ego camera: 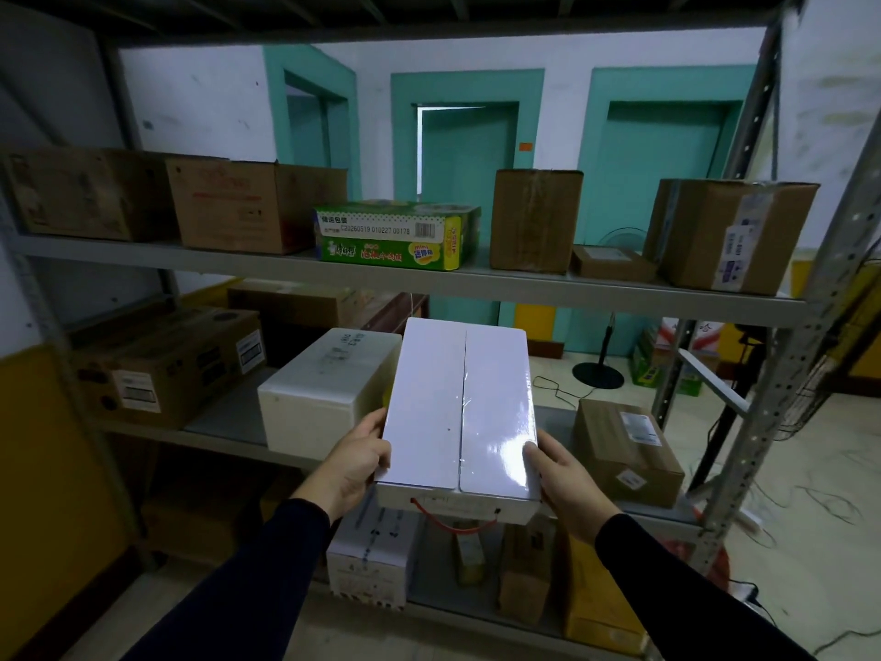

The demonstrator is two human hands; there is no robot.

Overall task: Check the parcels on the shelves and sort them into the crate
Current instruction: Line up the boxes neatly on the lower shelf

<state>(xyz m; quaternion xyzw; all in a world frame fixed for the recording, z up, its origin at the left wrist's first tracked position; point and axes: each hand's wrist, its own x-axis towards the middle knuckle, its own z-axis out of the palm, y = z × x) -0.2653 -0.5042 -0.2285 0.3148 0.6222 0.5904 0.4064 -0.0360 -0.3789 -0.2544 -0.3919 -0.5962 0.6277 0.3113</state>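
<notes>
A white box (460, 412) is held at the centre of the frame, in front of the metal shelves (429, 279), with its glossy top face turned upward and a red cord handle visible at its near end. The left edge of the box is gripped by the left hand (355, 462), with the thumb laid on the top face and the remaining fingers hidden beneath. The lower right corner is gripped by the right hand (565, 477), with the thumb pressed on the top face and the fingers wrapped under the side. A white foam box (324, 393) is seen just left of the held box, on the middle shelf. A green carton (395, 236) is placed on the upper shelf, between brown cardboard boxes.
</notes>
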